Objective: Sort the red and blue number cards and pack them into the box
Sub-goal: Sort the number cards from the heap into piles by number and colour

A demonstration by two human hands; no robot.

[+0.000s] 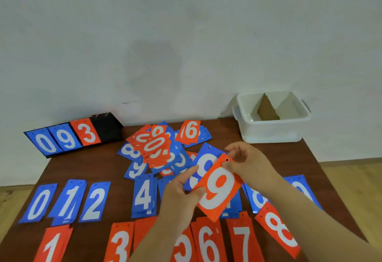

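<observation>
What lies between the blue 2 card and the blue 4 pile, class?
Just bare table, between blue 2 card and blue 4 pile in the head view.

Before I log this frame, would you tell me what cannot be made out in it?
Head view: digit on the blue card, partly covered by the red 9 and left hand.
Head view: red card left of the red 6, digit partly behind the left arm.
Head view: lower cards of the pile, buried.
Head view: box floor, behind its near wall.
</observation>
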